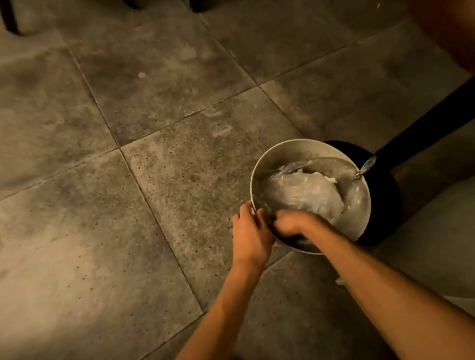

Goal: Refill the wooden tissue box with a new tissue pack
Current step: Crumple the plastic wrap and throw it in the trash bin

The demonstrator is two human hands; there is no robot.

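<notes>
While both hands (266, 226) grip its rim, lined bin (357, 218), crumpled plastic inside.

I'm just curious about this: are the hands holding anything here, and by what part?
The left hand grips the near rim of the round pale bin. The right hand reaches inside by the clear plastic liner; its hold cannot be told.

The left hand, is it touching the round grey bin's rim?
Touching. The head view shows the left hand with its fingers curled over the round grey bin's rim.
</notes>
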